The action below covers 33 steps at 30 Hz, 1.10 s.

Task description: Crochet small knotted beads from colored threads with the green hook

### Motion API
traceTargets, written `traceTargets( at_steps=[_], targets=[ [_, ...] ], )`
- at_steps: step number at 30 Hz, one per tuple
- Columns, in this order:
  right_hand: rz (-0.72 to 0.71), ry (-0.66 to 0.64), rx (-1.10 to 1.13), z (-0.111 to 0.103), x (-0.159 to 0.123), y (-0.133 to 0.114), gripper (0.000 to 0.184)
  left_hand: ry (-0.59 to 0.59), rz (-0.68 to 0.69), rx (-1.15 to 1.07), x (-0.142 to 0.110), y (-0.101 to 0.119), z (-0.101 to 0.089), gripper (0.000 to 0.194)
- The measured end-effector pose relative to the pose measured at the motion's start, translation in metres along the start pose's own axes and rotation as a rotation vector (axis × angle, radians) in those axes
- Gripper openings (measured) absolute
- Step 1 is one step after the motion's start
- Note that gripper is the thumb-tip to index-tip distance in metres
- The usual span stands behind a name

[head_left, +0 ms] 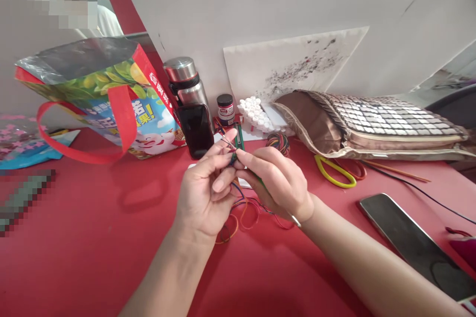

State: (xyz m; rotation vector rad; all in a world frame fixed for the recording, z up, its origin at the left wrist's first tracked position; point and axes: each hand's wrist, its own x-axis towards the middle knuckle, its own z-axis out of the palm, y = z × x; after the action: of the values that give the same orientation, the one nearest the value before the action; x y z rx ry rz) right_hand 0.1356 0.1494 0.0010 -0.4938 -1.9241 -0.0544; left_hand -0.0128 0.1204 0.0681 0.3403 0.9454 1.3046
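Note:
In the head view, my left hand [206,190] and my right hand [277,178] meet above the red table. Between the fingertips of my left hand is a small knotted piece of dark green and blue cord [233,159]. A slim tool with a green handle [263,185] lies in my right hand, its thin metal tip apparently at the cord. Its exact kind is not clear. Loose orange, red and blue cords [243,213] trail below the hands onto the table. My fingers hide part of the knotted piece.
Behind my hands are a black phone [197,131], a steel flask [183,77], a jar [225,109], white-capped pens [256,114] and a cord bundle [278,142]. A shopping bag [148,129] stands left. Yellow-handled scissors [336,178], another phone [412,237] and a cushion-like bag [372,119] lie right.

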Motion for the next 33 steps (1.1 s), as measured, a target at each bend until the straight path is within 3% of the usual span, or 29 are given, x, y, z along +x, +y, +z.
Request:
traceTargets(
  at_steps=[5,9,15,22,33],
  targets=[
    [0.027,-0.023,-0.063,-0.002,0.005,-0.013,0.025,-0.084,0.523,0.432,-0.002,-0.006,-0.011,0.056],
    [0.142,0.025,0.083,-0.011,0.015,-0.023,0.020,-0.099,0.730,0.749,-0.008,-0.005,-0.016,0.048],
    [0.317,0.052,0.323,-0.023,0.026,-0.027,0.016,-0.096,0.713,0.781,-0.010,-0.001,-0.015,0.046],
    [0.637,-0.002,0.455,-0.042,0.040,-0.031,0.018,-0.084,0.705,0.751,-0.011,0.000,-0.015,0.043],
    [0.814,0.023,0.630,-0.052,0.044,-0.018,0.025,-0.131,0.680,0.745,-0.010,0.000,-0.017,0.047]
  ],
)
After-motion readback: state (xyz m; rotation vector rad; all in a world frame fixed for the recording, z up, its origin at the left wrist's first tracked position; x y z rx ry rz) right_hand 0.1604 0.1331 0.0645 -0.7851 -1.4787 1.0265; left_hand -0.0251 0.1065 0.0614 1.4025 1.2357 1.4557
